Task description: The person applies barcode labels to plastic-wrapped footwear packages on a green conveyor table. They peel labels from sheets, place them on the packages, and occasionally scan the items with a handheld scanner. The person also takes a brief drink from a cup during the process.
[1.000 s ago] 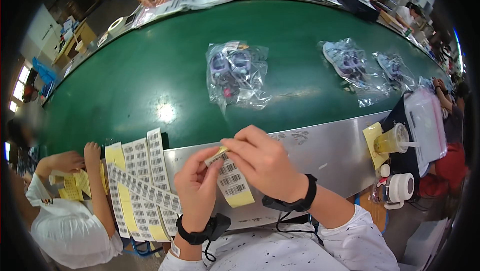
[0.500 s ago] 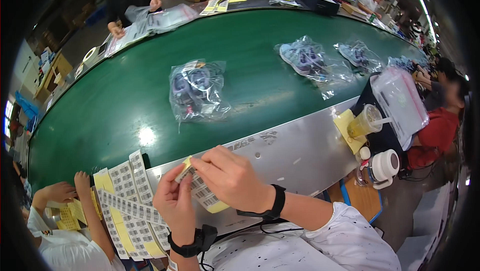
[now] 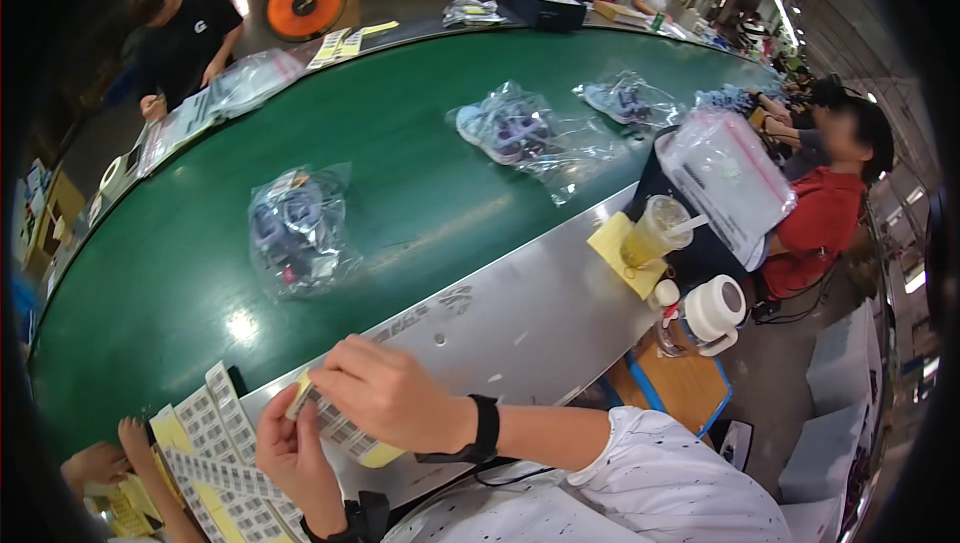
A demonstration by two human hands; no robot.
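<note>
Between my hands is a strip of barcode labels on yellow backing. My left hand is closed, with thumb and fingers pinching its upper left end. From above, my right hand is closed too, its fingertips pressed together at the same end; whether a loose label sits in them is too small to tell. The strip is held over the metal ledge. Left of my hands lie several more label sheets, overlapping, white with yellow patches. Black bands circle both of my wrists.
The green conveyor belt carries clear bags of shoes. On the right stand a drink cup, a white jug and a bin of plastic bags. A co-worker's hands are close on my left; other people work around the belt.
The view has turned to the right, so the belt and bags appear farther left. Both hands keep their pinch on the label strip. The person across the belt has shifted their arms.
</note>
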